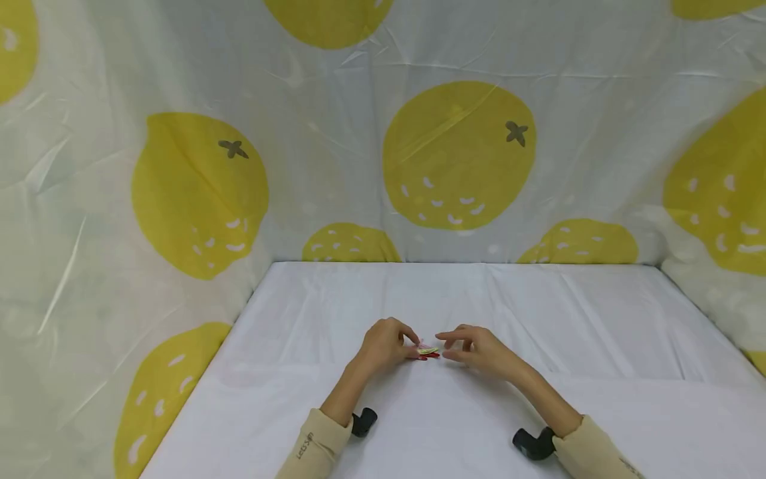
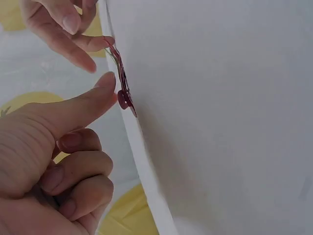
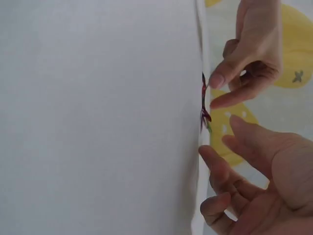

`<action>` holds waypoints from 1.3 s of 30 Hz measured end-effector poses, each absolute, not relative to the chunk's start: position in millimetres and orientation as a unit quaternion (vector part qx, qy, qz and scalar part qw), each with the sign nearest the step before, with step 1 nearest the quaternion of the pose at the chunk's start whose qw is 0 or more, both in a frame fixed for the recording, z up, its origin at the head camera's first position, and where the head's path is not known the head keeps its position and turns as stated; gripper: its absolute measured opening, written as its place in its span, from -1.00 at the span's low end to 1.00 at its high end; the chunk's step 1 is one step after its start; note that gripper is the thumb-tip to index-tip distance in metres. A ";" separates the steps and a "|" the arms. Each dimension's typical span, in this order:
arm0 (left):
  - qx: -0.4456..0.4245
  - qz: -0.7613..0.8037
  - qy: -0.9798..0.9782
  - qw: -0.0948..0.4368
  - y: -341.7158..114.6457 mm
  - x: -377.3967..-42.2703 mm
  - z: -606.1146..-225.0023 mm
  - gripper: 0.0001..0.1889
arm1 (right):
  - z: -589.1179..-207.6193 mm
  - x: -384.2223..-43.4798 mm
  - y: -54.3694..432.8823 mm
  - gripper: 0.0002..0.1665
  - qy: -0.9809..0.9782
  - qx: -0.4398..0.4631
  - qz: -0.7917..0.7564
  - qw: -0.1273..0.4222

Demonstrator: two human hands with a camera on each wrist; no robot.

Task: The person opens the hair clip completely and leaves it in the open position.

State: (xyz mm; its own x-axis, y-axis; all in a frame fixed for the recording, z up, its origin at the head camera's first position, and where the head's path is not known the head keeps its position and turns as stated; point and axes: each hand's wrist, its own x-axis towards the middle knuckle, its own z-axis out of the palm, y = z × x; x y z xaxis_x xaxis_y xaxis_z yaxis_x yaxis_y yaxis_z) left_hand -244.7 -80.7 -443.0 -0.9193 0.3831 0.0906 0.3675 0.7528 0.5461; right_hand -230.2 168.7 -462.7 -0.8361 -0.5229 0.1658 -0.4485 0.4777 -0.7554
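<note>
A small flat bundle of thin red, yellow-green and pink loops or strips (image 1: 428,350) lies on the white table; its exact kind is too small to tell. My left hand (image 1: 385,342) is at its left end, with thumb and index finger close against it. In the right wrist view, that thumb and index finger stand apart beside the bundle (image 3: 204,98). My right hand (image 1: 475,347) hovers at the other end, fingers spread and slightly bent, holding nothing. In the left wrist view, one right fingertip appears very near the bundle's tip (image 2: 113,51); contact is unclear.
A white cloth (image 1: 419,419) with creases covers the table. Behind and to the left hangs a pale curtain (image 1: 323,133) printed with yellow lemons. A black wrist camera (image 1: 365,422) sits on the left wrist, and another (image 1: 532,444) on the right.
</note>
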 end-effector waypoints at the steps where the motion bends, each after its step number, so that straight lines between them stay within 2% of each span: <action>1: 0.201 0.293 0.935 0.018 -80.1 -244.2 -443.6 -0.88 | -463.6 -230.8 166.8 -0.56 0.858 -0.278 -0.430 0.047; 4: 0.199 0.305 0.931 0.028 -79.5 -243.4 -444.8 -0.93 | -466.4 -232.0 161.6 -0.61 0.859 -0.263 -0.436 0.049; 13: 0.200 0.354 0.913 0.039 -78.3 -246.1 -448.9 -0.95 | -476.1 -231.4 147.2 -0.84 0.852 -0.218 -0.477 -0.005; 29: 0.207 0.358 0.909 0.049 -73.9 -241.1 -455.9 -0.94 | -480.3 -224.2 142.7 -0.96 0.881 -0.151 -0.449 -0.017; 35: 0.209 0.355 0.910 0.037 -72.9 -242.0 -454.7 -0.96 | -478.0 -225.2 143.3 -0.94 0.880 -0.151 -0.449 -0.023; 39: 0.205 0.360 0.909 0.040 -73.4 -243.4 -452.9 -0.96 | -475.6 -226.5 144.3 -0.93 0.878 -0.144 -0.457 -0.006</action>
State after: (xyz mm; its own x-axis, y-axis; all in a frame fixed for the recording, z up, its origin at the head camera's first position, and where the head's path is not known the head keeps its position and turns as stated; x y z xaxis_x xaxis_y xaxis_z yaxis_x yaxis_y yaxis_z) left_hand -243.4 -73.4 -452.9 -0.9128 0.4014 0.0750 0.3442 0.6575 0.6702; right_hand -226.5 144.3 -475.6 -0.9585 -0.2473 0.1417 -0.2580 0.5416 -0.8001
